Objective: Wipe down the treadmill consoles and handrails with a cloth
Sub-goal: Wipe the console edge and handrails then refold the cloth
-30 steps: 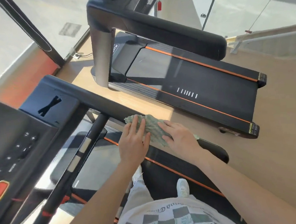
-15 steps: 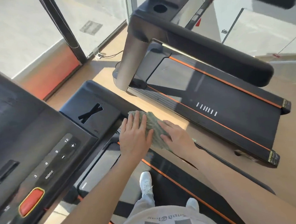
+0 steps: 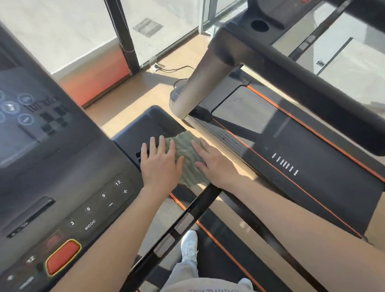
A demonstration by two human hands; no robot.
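Green cloth (image 3: 186,160) lies at frame centre on the black console side tray (image 3: 144,126). Left hand (image 3: 161,164) and right hand (image 3: 213,162) press it flat, palms down, fingers straight and spread, forearms extended.

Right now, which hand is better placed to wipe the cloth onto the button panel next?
Probably the left hand: it lies flat on the cloth at the side next to the button panel. The right hand lies farther away.
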